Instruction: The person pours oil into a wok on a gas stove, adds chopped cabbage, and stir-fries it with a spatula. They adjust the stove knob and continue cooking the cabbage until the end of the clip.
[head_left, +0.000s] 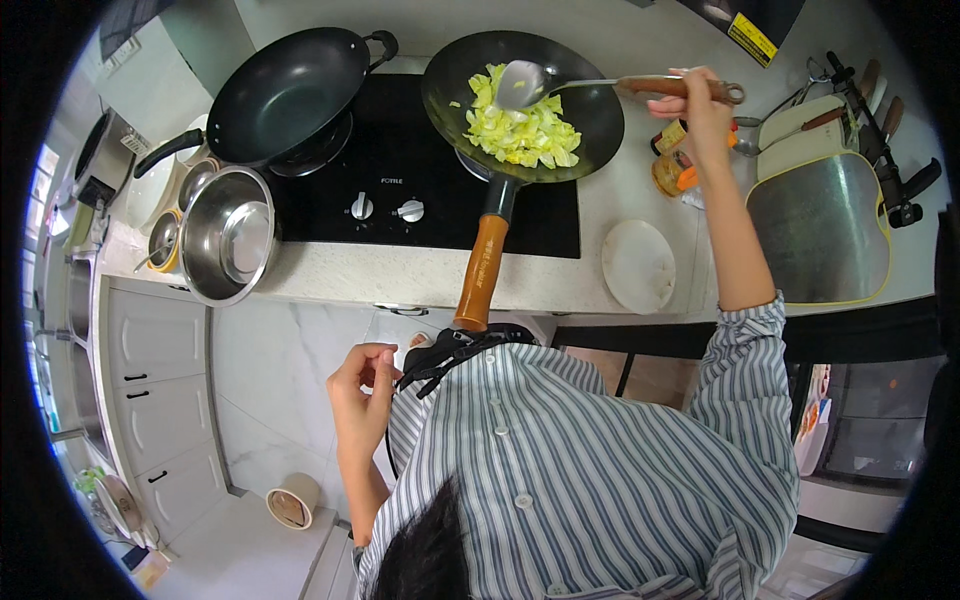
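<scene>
My right hand grips the wooden handle of a metal wok spatula. The spatula's blade rests on chopped pale-green cabbage-like leaves in a dark wok. This wok sits on the right burner, and its long orange-brown wooden handle points towards my body. Down by my waist, left of the wok handle, is my left hand. Its fingers are loosely curled, with a gap to the thumb, and I see nothing in it.
A black two-handled wok stands tilted over the left burner of the black hob. Beside it a steel bowl overhangs the counter edge. To the right are a white plate, seasoning jars, a cutting board and a knife rack.
</scene>
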